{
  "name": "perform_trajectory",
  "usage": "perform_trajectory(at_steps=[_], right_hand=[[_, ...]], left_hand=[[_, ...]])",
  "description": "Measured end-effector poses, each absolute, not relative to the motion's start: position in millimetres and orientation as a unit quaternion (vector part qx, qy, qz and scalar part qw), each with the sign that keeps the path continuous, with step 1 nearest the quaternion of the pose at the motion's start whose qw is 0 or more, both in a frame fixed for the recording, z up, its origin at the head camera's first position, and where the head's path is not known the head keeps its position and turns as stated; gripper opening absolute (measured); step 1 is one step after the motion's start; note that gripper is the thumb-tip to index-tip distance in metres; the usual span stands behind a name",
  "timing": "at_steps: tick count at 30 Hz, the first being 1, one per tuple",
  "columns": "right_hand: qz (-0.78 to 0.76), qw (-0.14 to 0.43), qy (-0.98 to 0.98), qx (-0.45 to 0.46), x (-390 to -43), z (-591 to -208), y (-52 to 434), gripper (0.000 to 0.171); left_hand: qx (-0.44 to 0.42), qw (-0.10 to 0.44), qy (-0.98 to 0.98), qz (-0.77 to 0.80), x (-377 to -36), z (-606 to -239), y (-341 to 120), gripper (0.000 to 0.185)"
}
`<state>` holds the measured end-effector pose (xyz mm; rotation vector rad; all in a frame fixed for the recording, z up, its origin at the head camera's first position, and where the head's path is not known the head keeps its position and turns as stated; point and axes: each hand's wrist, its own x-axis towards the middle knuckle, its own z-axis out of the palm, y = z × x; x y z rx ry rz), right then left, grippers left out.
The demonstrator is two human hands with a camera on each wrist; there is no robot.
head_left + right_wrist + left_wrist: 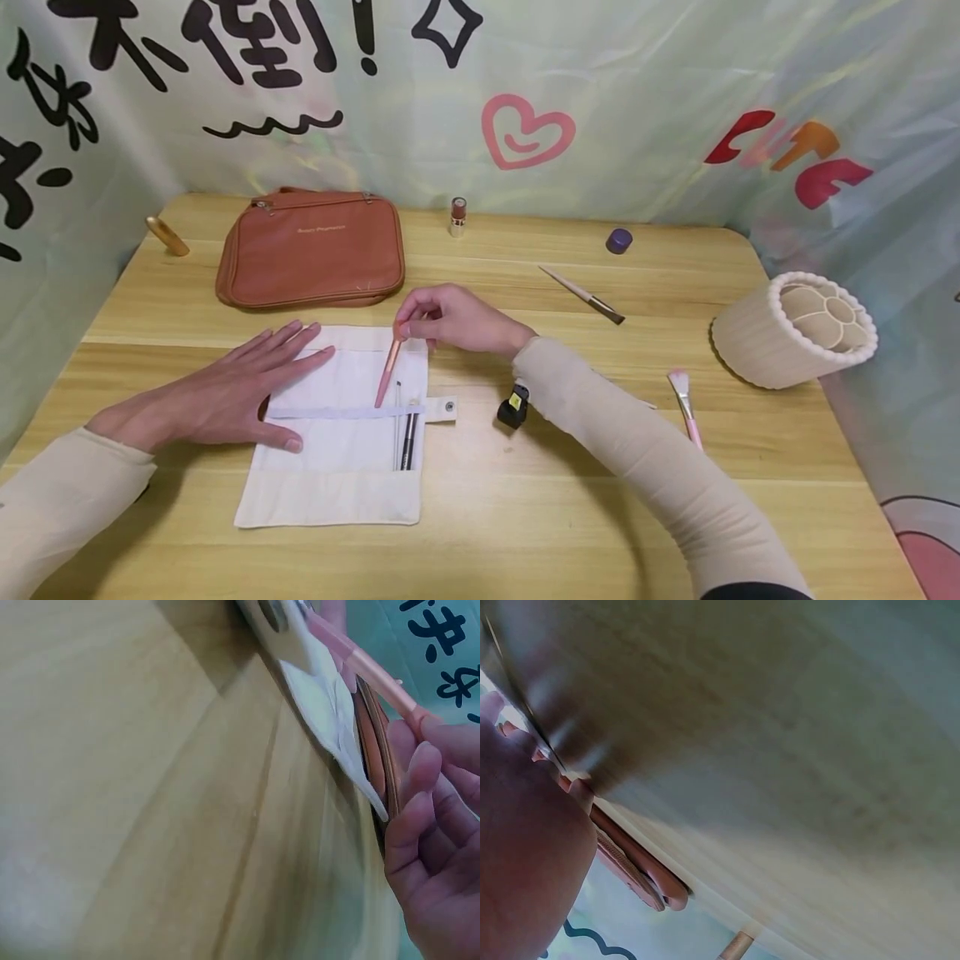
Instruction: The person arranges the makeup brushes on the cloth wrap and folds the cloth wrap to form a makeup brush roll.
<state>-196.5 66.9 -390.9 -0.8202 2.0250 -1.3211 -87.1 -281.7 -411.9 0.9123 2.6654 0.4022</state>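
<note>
Fingers (pixel 408 321) of right hand (pixel 457 321) pinch slim pink makeup brush (pixel 389 371), tip at elastic band of white cloth roll (pixel 337 467); left hand (pixel 225 392) flat, pinning cloth. Best slide brush straight under band.

Both arms reach forward over the work

Left hand (pixel 225 392) lies flat, fingers straight (palm down); right hand (pixel 457 319) is raised, its fingertips pinched together, both forearms sleeved.
</note>
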Motion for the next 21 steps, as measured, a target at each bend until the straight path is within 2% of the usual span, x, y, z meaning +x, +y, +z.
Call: perform_trajectory(at_steps=[8, 21], right_hand=[[-0.419, 0.312, 0.772, -0.361, -185.1, -391.4, 55.7, 0.007], [-0.275, 0.231, 0.804, -0.473, -163.7, -388.1, 40.7, 0.012]], left_hand=[[0.308, 0.16, 0.927, 0.142, -87.9, -411.3, -281.1, 0.114], [0.322, 0.139, 0.927, 0.136, -86.9, -411.9, -282.0, 0.113]])
